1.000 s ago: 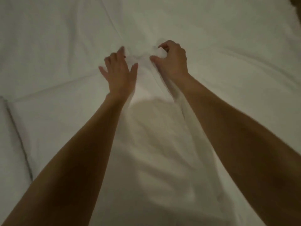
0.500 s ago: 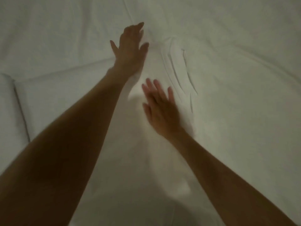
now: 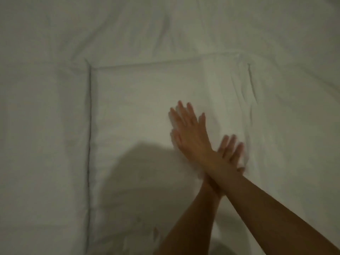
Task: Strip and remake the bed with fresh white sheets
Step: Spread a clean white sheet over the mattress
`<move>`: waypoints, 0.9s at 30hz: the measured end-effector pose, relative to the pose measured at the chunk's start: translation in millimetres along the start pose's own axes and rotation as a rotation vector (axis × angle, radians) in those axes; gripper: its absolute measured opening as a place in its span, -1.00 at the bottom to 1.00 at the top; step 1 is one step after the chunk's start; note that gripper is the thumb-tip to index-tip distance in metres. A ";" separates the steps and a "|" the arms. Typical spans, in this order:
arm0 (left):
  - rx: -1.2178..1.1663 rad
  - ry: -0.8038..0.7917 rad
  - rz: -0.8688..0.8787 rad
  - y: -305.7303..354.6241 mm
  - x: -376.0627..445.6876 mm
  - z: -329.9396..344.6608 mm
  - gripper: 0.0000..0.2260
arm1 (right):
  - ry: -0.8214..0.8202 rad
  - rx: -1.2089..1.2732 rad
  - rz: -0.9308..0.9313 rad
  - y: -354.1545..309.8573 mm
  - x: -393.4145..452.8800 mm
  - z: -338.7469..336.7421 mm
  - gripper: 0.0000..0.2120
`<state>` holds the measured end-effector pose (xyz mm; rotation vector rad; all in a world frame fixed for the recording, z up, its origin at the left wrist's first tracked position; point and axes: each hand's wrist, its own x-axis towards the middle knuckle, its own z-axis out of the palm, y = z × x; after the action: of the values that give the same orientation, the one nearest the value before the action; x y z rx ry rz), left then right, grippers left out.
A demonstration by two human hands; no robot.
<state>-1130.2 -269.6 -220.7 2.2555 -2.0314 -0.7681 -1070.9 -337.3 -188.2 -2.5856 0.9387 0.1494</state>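
White sheets [image 3: 139, 107] fill the whole head view. My forearms cross at the wrists over the sheet. My right hand [image 3: 187, 129] lies flat on the fabric with straight, spread fingers, to the left of the crossing. My left hand [image 3: 230, 150] rests flat on the sheet just right of it, fingers straight, its palm partly hidden under my right forearm. Neither hand holds any cloth.
A raised fabric layer has a straight vertical edge [image 3: 90, 144] on the left and a horizontal edge [image 3: 165, 64] across the top. Creases [image 3: 252, 89] run down the sheet to the right of my hands. A shadow [image 3: 143, 172] falls below them.
My left hand pulled back from its far reach and now lies under my right forearm. My right hand slid to the left, so the arms are crossed. The bunched fold is flatter.
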 end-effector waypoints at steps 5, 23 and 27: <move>-0.237 -0.021 0.371 -18.6 -64.5 -43.8 -0.59 | -0.137 -0.127 0.173 19.2 -17.3 12.0 -0.38; -0.689 0.331 -1.419 -528.9 -344.1 -124.7 -0.18 | -0.305 0.183 -0.036 -354.1 -20.4 79.7 -0.41; -0.889 0.241 -1.337 -556.5 -363.0 -122.7 -0.36 | -0.329 0.210 0.051 -369.8 -19.6 95.0 -0.40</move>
<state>-581.0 120.5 -168.3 2.5194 0.2278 -0.9770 -847.8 -28.9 -153.4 -2.2569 0.8475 0.4506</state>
